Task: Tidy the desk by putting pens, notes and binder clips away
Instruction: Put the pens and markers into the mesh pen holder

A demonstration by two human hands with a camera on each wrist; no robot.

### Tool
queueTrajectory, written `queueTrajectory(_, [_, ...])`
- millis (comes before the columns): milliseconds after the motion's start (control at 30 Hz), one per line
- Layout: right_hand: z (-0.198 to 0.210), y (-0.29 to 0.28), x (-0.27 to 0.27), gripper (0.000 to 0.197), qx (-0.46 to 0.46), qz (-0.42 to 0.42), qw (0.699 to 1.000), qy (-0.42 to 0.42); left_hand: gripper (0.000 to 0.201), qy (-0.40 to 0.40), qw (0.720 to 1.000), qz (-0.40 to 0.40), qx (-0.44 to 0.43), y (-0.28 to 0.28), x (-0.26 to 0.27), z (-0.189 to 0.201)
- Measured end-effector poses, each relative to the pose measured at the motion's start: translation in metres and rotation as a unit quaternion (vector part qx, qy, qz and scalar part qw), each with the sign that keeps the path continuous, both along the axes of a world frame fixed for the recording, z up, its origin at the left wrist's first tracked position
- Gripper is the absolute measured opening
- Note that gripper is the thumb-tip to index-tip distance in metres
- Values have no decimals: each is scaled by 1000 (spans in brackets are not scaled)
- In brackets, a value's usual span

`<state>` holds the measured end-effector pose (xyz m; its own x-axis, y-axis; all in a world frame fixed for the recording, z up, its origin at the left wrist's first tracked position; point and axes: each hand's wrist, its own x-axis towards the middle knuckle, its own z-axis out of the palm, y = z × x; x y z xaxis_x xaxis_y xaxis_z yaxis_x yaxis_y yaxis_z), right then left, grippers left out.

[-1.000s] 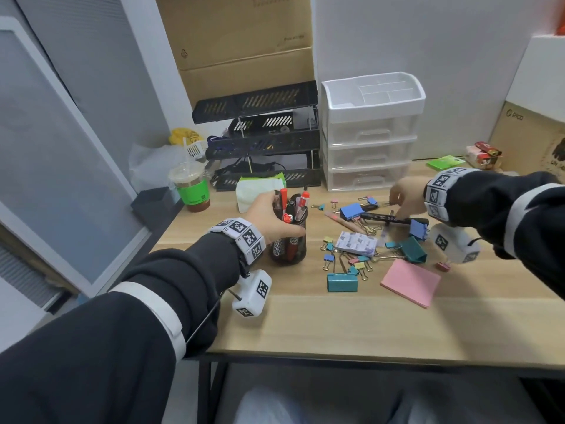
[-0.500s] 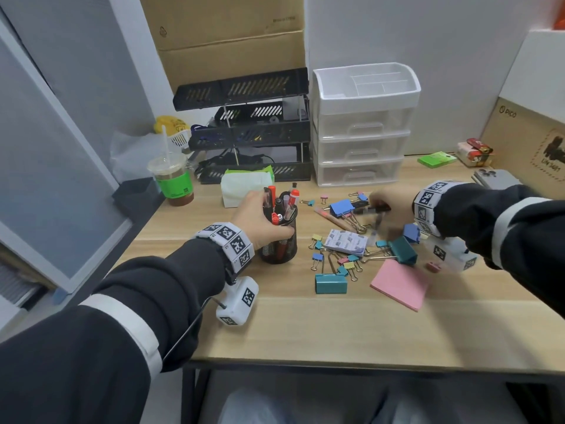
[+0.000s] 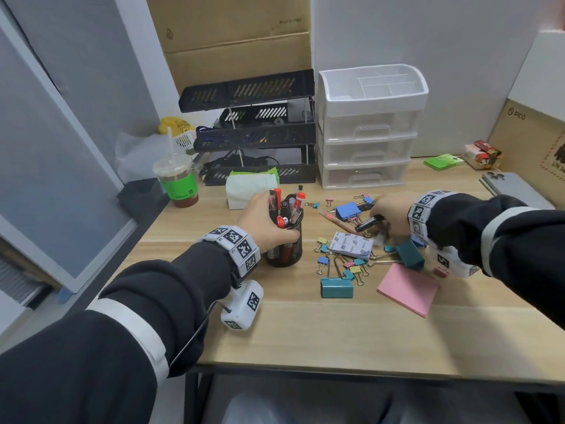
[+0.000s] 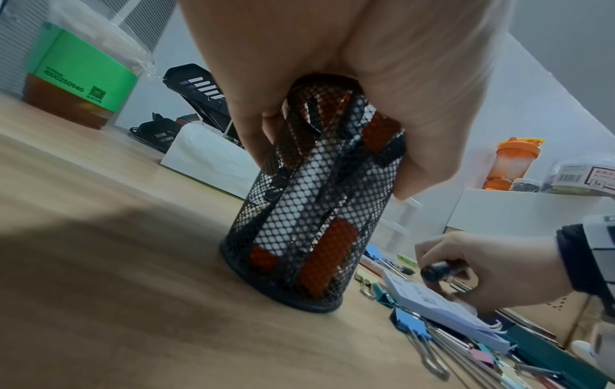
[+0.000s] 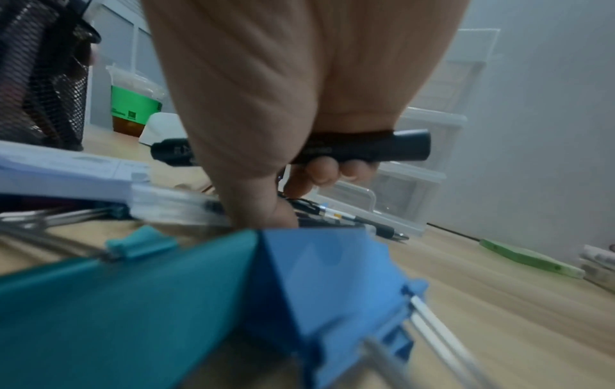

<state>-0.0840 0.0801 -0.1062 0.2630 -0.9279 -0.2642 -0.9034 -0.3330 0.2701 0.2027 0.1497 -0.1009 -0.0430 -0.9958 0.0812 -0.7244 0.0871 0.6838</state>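
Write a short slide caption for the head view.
Left hand holds the pen cup; right hand grips a black marker.

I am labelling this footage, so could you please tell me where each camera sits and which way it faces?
Head: worn on the head, looking forward and down at the desk; both sleeves, left hand and right hand show.
Left wrist: low by the desk, looking along the left hand gripping the pen holder; the right hand shows too.
Right wrist: low among binder clips, looking along the right hand holding a black marker.
Shared: all three show the pen holder and marker.
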Motion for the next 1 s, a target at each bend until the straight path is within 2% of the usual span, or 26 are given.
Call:
queueTrajectory(133, [22,-3,-3,7,-42,19,999,-1,59,-7,1000,-3,-3,-2,0,0])
queueTrajectory(267, [33,-1,8,8,-74,7,995,-67,66,-7,1000,-7,-3,-5,-1,0])
queueTrajectory(367, [24,-4,26,12,-81,-8,989,-121,67,-2,1000,-5,-4,-6,-1,-1])
queueTrajectory(600, [-6,-10,71,25,-23,-47,988,-145,67,6,1000,-12,-4,-8,0,-2])
queueTrajectory(767, [-12,-5,87,23,-24,-72,992,-103,71,7,1000,-12,-7,-9,0,-5])
queueTrajectory(833, [-12,-4,85,29,-16,-73,992,-104,72,7,1000,-14,-3,-10,1,-6])
queueTrajectory(933, [1,-2,73,41,-3,-61,986,-153,71,2,1000,-14,-2,-12,2,-7])
queueTrajectory(1000, [17,2,58,35,-14,-39,987,-153,70,0,1000,-14,-4,-13,3,-8])
